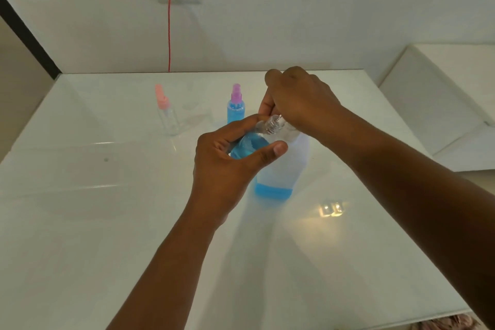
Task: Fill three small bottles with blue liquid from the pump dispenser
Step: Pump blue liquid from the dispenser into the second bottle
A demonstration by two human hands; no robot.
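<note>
My left hand grips a small clear bottle, tilted with its open threaded neck toward the upper right and blue liquid inside. My right hand is curled over the top of the white pump dispenser, its fingers right at the small bottle's mouth; the pump head is hidden under it. The dispenser shows a low band of blue liquid at its base. Behind stands a small bottle full of blue liquid with a purple spray cap. Farther left stands a clear, colourless small bottle with a pink cap.
Everything stands on a glossy white table against a white wall. A red plug and cord hang from a wall socket behind the table. A white ledge lies at the right.
</note>
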